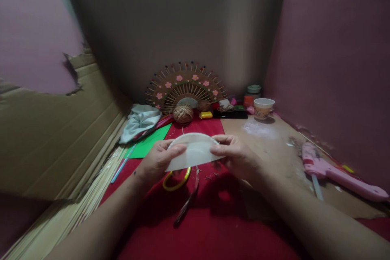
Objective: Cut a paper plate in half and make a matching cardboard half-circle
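Note:
A white half-round piece (196, 152) with a curved top edge is held up over the red surface (210, 219). My left hand (157, 158) pinches its left end, thumb in front. At its right end my right hand (236, 154) grips it the same way, thumb on the front face. Below the piece, a yellow ring-shaped handle (177, 186) lies on the red surface, partly hidden by it. Beside that handle rests a thin dark brown stick-like thing (185, 207). Just behind the piece sits a ball of twine (183, 114).
A flowered fan (186, 83) stands at the back. At left are green paper (149, 142), a pale cloth (141, 120), thin sticks (94, 191) and cardboard (51, 142). At right are a paper cup (263, 109) and a pink glue gun (341, 174).

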`<state>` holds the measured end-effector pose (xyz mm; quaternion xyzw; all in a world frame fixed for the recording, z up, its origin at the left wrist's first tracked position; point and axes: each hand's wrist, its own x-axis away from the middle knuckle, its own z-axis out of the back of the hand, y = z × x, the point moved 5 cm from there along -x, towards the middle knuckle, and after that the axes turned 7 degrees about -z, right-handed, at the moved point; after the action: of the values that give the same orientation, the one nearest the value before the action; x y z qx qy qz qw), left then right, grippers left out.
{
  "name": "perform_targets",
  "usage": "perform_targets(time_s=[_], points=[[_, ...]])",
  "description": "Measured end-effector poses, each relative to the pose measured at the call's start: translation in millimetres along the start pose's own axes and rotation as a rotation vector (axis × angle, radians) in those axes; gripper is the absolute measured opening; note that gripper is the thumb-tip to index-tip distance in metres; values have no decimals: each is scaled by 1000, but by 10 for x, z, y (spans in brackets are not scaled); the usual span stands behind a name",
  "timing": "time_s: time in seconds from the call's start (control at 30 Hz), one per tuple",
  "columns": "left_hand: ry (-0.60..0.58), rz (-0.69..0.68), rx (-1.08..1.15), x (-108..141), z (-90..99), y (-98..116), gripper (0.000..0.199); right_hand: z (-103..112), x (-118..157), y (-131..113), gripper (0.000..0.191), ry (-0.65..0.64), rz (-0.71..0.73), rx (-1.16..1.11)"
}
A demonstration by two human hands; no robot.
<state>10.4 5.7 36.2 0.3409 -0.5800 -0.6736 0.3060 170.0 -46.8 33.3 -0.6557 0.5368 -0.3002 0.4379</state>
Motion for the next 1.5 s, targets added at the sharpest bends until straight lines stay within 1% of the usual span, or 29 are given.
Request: perform_targets(time_s=[0.17,0.23,0.37,0.5,0.77,0.87,0.93,1.07,1.17,1.23,1.33,1.5], points=[[-4,120,97,-44,-47,-103,34,64,-42,55,20,27,-109,-74],[-8,142,114,-48,-51,-112,36,54,-37,49,22,21,-120,-80],[15,99,124,-49,-16,-85,30,-5,-1,-16,21,0,-48,-51],[22,80,118,-47,0,-82,29,-5,0,-18,16,-7,-27,-49],[-11,148,89,-44,-36,-70,33,65,-46,48,18,-14,-77,-79],[-9,140,79,-43,-44,-41,31,54,-34,33,21,-24,-89,-73],[-3,137,76,-42,-46,-30,30,52,-27,29,19,-11,-100,-66],[0,148,29,-39,-50,-51,31,70,-21,59,14,60,-130,-4],[-24,166,16,-27,-82,-94,33,82,-14,90,19,93,-138,83],[-44,180,13,-13,-118,-114,33,90,-5,122,24,106,-176,144],[-42,199,-18,10,-162,-111,33,102,14,160,29,132,-239,216],[-88,212,-39,36,-235,-61,30,100,40,207,29,175,-310,262]])
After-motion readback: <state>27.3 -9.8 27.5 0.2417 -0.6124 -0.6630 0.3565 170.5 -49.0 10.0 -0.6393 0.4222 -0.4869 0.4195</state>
